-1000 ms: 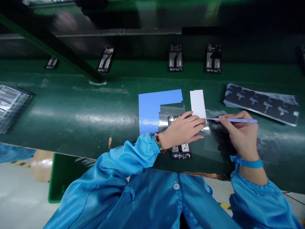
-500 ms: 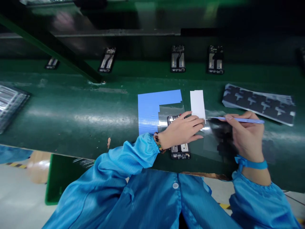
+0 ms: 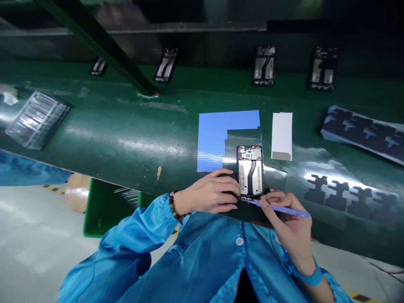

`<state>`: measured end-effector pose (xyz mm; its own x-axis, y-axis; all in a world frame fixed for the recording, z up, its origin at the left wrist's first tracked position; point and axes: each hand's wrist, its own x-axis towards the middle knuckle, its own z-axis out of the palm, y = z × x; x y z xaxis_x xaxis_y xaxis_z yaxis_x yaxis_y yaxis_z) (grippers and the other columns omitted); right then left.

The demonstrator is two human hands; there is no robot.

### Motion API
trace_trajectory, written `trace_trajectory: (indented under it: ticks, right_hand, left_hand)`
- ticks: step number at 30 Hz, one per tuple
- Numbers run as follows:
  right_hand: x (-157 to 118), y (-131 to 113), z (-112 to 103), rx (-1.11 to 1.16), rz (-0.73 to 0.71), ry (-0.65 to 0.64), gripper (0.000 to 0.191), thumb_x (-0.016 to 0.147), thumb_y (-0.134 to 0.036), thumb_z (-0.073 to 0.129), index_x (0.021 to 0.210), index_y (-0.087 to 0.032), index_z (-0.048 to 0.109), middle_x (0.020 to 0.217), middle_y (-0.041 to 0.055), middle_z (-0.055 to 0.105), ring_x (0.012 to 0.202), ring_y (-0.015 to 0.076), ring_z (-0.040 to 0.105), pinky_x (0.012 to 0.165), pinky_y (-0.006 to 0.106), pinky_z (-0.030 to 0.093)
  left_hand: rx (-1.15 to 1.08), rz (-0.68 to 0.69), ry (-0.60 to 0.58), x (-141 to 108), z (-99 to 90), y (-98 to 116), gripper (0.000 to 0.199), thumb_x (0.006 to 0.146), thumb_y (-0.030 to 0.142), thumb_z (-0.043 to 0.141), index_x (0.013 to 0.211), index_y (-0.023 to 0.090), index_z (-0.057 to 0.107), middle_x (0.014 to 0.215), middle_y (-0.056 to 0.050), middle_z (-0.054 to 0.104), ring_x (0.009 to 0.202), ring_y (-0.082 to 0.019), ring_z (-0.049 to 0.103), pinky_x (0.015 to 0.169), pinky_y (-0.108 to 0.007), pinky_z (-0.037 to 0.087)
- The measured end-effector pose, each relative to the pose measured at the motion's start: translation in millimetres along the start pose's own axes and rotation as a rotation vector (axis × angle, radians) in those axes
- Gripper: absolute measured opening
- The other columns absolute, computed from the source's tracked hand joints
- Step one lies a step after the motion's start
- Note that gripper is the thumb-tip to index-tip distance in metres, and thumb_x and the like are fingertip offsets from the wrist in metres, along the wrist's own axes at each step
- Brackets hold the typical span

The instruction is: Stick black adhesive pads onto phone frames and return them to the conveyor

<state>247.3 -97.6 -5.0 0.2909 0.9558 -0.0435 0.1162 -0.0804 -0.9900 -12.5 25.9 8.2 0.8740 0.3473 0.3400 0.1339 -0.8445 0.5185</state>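
Note:
A partly assembled phone (image 3: pixel 251 176) lies face down on the green bench in front of me, its inner board and black ribbon cable showing. My left hand (image 3: pixel 210 191) rests at the phone's lower left edge, fingers stretched and slightly apart, fingertips against the frame. Purple tweezers (image 3: pixel 284 209) are pinched in my right hand (image 3: pixel 288 223), with their tip at the phone's bottom end. Left of the phone lies a blue sheet (image 3: pixel 211 141) with a cut-out corner. A white strip with a grey lower end (image 3: pixel 282 134) lies to the upper right.
A clear sheet with dark cut-out stickers (image 3: pixel 337 193) lies to the right, below a stack of similar sheets (image 3: pixel 362 132). Several phone frames line the back, including one phone frame (image 3: pixel 264 67). A green post (image 3: pixel 126 69) stands at left, near stacked clear trays (image 3: pixel 38 120).
My left hand has moved off the phone's middle to its lower left edge. My right hand has brought the tweezers from beside the white strip to the phone's bottom end. The view has shifted.

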Motion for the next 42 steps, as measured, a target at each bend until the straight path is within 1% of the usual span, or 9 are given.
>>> trace_trajectory:
  ticks: [8,19,21,23,26,29,32,37,42]
  right_hand:
    - [4,7,-2,-0.026,-0.042,-0.015,0.029,0.092,-0.025,0.090,0.083,-0.025,0.062,0.082,-0.0020,0.070,0.091,0.0205,0.078,0.113,0.050,0.060]
    - [7,2,1,-0.026,-0.070,-0.032,0.029,0.091,-0.026,0.090,0.083,-0.025,0.062,0.081,-0.0025,0.072,0.089,0.0209,0.080,0.112,0.050,0.063]
    - [13,1,-7,-0.008,-0.122,0.019,0.031,0.089,-0.025,0.091,0.082,-0.025,0.061,0.083,-0.0023,0.075,0.088,0.0213,0.081,0.113,0.052,0.062]
    - [24,2,-22,0.012,-0.158,0.162,0.034,0.087,-0.028,0.095,0.083,-0.026,0.061,0.084,-0.0019,0.078,0.089,0.0224,0.083,0.118,0.056,0.060]
    - [39,7,-43,-0.002,-0.081,0.380,0.037,0.084,-0.037,0.099,0.086,-0.026,0.064,0.089,-0.0009,0.082,0.101,0.0240,0.085,0.125,0.058,0.055]
    - [46,11,-53,0.000,0.022,0.377,0.041,0.081,-0.043,0.102,0.088,-0.025,0.066,0.092,0.0000,0.083,0.110,0.0251,0.085,0.127,0.058,0.055]
    - [49,10,-62,0.034,0.016,0.344,0.044,0.079,-0.044,0.103,0.089,-0.024,0.066,0.096,0.0016,0.084,0.102,0.0251,0.086,0.120,0.057,0.060]
    - [55,9,-106,-0.028,-0.056,0.573,0.040,0.072,-0.037,0.106,0.082,-0.028,0.068,0.093,0.0017,0.082,0.097,0.0270,0.084,0.112,0.053,0.065]
    - [55,21,-130,-0.089,0.016,0.592,0.039,0.068,-0.037,0.107,0.078,-0.029,0.070,0.090,0.0045,0.081,0.092,0.0283,0.081,0.105,0.051,0.067]
  left_hand:
    - [0.063,0.062,0.068,4,15.6,0,0.013,0.109,0.029,0.074,0.100,0.022,0.081,0.112,-0.001,0.086,0.118,-0.016,0.080,0.120,-0.037,0.056]
    - [0.150,0.034,0.007,8,15.5,5,0.018,0.112,0.033,0.070,0.103,0.024,0.082,0.112,-0.001,0.084,0.110,-0.015,0.077,0.112,-0.037,0.055]
    - [0.152,0.018,0.011,8,14.9,7,0.017,0.112,0.033,0.070,0.104,0.023,0.081,0.112,-0.001,0.083,0.111,-0.016,0.076,0.115,-0.039,0.054]
    - [0.150,0.010,0.013,8,12.9,8,0.015,0.111,0.032,0.071,0.104,0.023,0.081,0.112,-0.001,0.082,0.112,-0.018,0.075,0.114,-0.040,0.054]
    - [0.132,0.013,-0.010,14,9.6,7,0.018,0.111,0.034,0.071,0.100,0.023,0.080,0.109,-0.001,0.081,0.109,-0.019,0.073,0.109,-0.040,0.055]
    - [0.082,0.057,-0.018,33,12.2,5,0.024,0.113,0.039,0.068,0.100,0.022,0.079,0.110,-0.001,0.082,0.107,-0.020,0.074,0.110,-0.041,0.056]
    - [0.113,0.132,-0.053,65,24.6,6,0.030,0.117,0.041,0.059,0.111,0.021,0.080,0.124,-0.003,0.084,0.114,-0.020,0.076,0.118,-0.040,0.054]
    - [0.267,0.212,-0.102,117,51.0,7,0.048,0.120,0.052,0.049,0.134,0.016,0.077,0.150,-0.010,0.075,0.138,-0.024,0.070,0.125,-0.042,0.050]
    - [0.304,0.176,-0.186,131,60.2,7,0.042,0.117,0.049,0.055,0.133,0.018,0.077,0.151,-0.011,0.075,0.139,-0.027,0.070,0.120,-0.044,0.052]
